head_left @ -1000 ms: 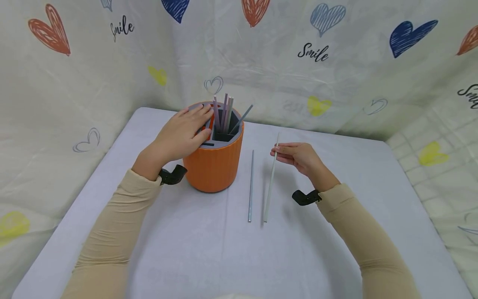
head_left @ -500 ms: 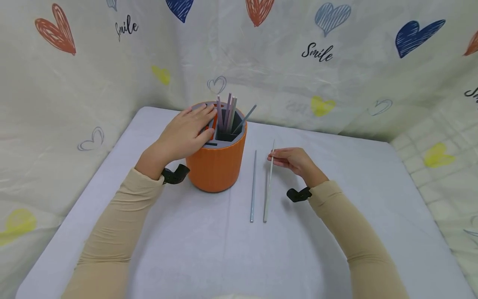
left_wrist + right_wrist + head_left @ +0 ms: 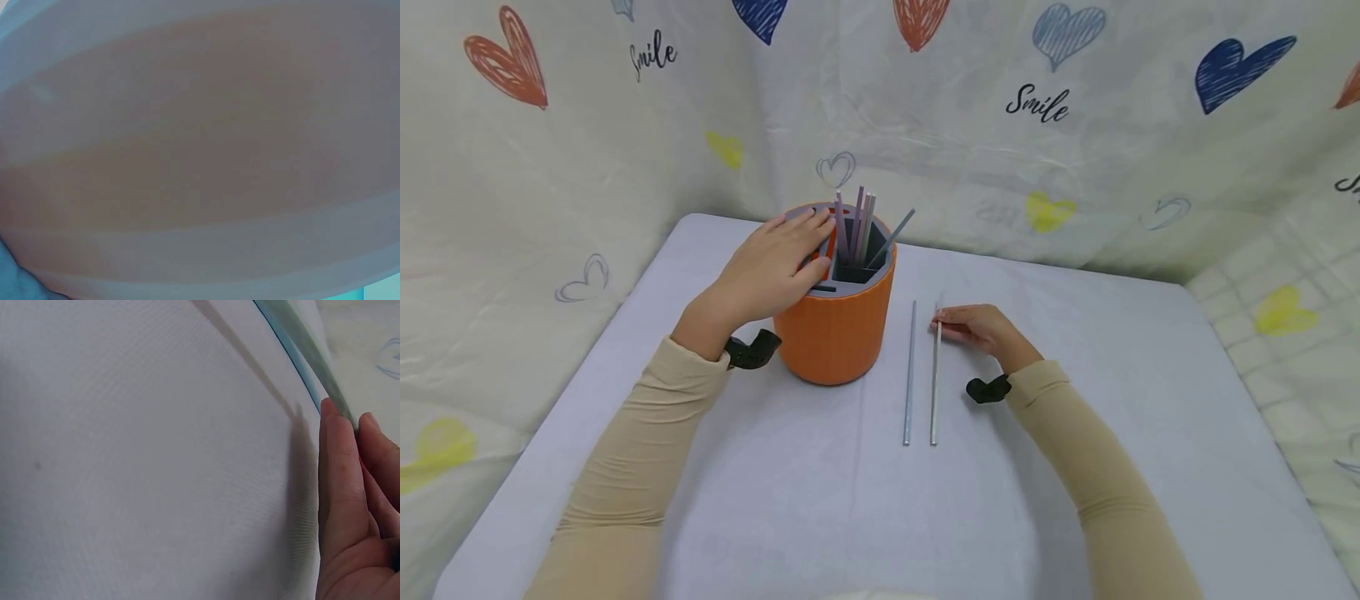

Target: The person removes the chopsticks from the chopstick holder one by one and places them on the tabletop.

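My left hand point(image 3: 767, 262) rests flat on the grey, divided top of an orange round holder point(image 3: 831, 342); the wall of this holder point(image 3: 200, 150) fills the left wrist view. My right hand point(image 3: 977, 327) pinches a thin pale green stick point(image 3: 936, 383) near its far end, between thumb and fingers. In the right wrist view, this green stick point(image 3: 312, 356) runs up from the fingertips. A light blue stick point(image 3: 910, 375) lies on the table just left of it, roughly parallel and apart.
Several purple and pale sticks point(image 3: 861, 229) stand in the holder's open compartment, and a blue-grey stick point(image 3: 895, 233) leans right over its rim. White cloth covers the table point(image 3: 820, 508). A heart-printed curtain point(image 3: 925, 142) hangs behind and along the sides.
My right hand has moved left and lower, bringing the green stick's far end down toward the table, nearer the blue stick. My left hand has stayed on the holder.
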Demonstrator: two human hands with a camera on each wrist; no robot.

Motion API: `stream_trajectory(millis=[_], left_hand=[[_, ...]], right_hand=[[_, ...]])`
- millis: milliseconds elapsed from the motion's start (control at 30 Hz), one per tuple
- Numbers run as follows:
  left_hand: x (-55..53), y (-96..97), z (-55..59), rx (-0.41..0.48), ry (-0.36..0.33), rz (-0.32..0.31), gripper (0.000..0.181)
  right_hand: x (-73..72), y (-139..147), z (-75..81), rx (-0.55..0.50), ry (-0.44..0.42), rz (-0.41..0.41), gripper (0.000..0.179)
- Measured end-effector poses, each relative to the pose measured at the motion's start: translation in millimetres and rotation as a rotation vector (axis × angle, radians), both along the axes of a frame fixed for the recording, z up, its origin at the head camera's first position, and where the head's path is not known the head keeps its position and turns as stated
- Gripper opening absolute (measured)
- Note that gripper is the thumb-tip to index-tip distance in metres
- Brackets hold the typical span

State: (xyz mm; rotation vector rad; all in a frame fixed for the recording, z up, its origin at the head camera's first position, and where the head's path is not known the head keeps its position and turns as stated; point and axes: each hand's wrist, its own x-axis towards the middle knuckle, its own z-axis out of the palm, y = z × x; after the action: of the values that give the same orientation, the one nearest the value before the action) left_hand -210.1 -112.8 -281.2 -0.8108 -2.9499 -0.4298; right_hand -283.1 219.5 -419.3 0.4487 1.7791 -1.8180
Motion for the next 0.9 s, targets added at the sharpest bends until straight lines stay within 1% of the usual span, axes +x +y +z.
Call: stream_trajectory(millis=[133,300,433,533,600,767,900], left_hand=[[0.4,-0.7,0.2,0.002,-0.001,0.004,0.055],[0.3,-0.4,-0.3,0.004,0.002,0.001,0.055],[0.6,-0.2,0.1,0.001,0.005,0.001,0.055],[0.8,-0.4,0.0,0.001,0.004,0.003,0.055],[0.7,-0.3,-0.3,0.005,0.005,0.004,0.055],[0.2,-0.3,-0.7,0.011,0.008,0.001,0.055],[-0.7,-0.5,-1.2,0.015,0.011,-0.001,0.055]], right_hand=[[0.1,-3.9,-2.9,0.016,-0.026,-0.001,0.041],[2.4,-7.4,-1.7,0.062,-0.035,-0.034,0.038],[2.9,-8.8,-1.2,0.111,-0.010,-0.048,0.039],[2.1,-8.8,-2.2,0.165,0.007,-0.062,0.038],[1.8,-8.3,-2.8,0.219,0.020,-0.060,0.036],[2.9,-6.7,0.0,0.309,0.052,-0.024,0.036],[5.6,-3.3,4.7,0.326,0.086,-0.008,0.039]])
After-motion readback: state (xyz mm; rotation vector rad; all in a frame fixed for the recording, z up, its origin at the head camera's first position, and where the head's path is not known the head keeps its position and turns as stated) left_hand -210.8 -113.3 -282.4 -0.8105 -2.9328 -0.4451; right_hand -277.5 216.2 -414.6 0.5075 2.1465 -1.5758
